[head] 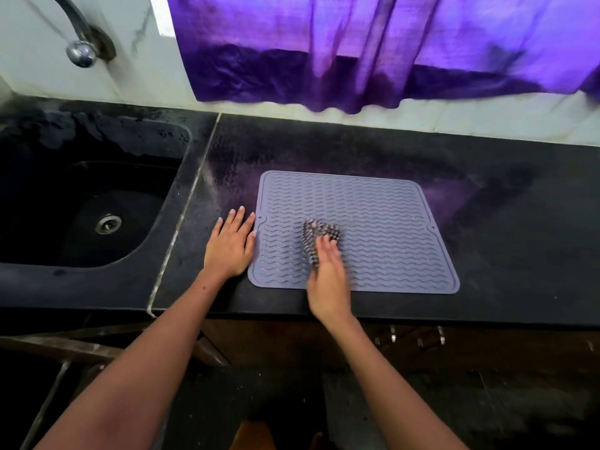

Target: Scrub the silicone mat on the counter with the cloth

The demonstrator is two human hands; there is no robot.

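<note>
The right hand (326,280) pinches the bunched cloth (319,238) on the silicone mat (383,216), whose unscrubbed width runs rightward, while the flat left hand (231,245) steadies its left edge

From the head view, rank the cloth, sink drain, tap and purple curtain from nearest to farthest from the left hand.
Measured from the left hand, which lies flat on the counter at the mat's left edge:
1. Cloth, just to its right on the mat, under the right hand.
2. Sink drain, to its left in the basin.
3. Tap, far upper left on the wall.
4. Purple curtain, behind the counter; too close to the tap to rank.
</note>
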